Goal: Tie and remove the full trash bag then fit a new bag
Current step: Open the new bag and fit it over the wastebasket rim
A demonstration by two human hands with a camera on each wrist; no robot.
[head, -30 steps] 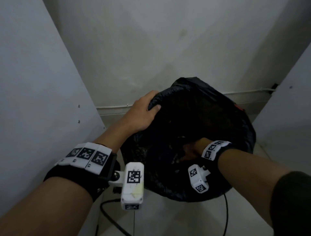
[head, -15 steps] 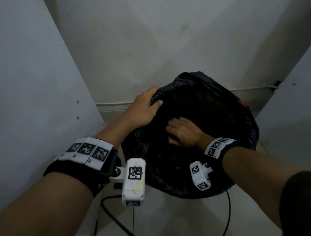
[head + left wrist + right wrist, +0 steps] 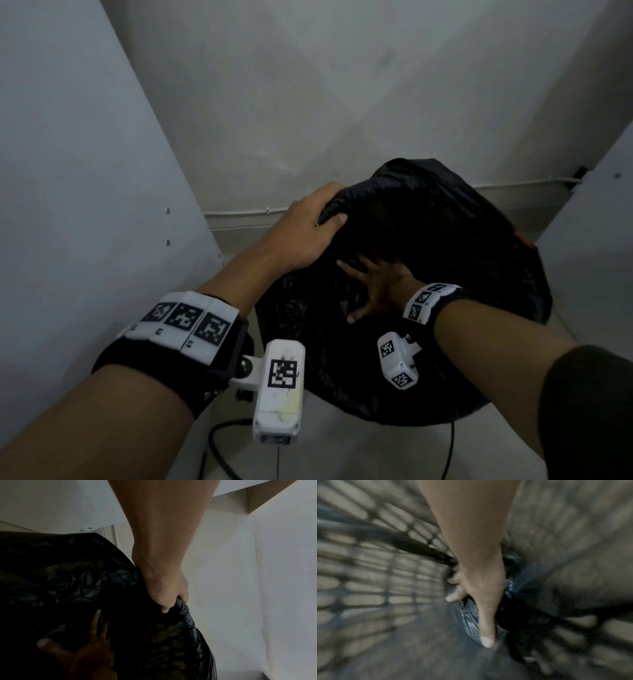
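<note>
The task looks near its end: a fresh black bag [image 3: 428,240] already lines the bin in the floor corner, the left hand [image 3: 305,233] clamping its far-left rim while the right hand [image 3: 380,287], fingers spread, presses the film down inside.

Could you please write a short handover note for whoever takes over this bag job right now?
Left hand grips the black bag at its rim on the far left edge of the bin.
Right hand is inside the bag, fingers spread, pressing the liner against the bin's slotted wall.
Done: judging by the empty interior, the new bag appears to be in the bin.
Left: finish pushing the liner down and seat the rim all round. The old bag is not in view.
</note>
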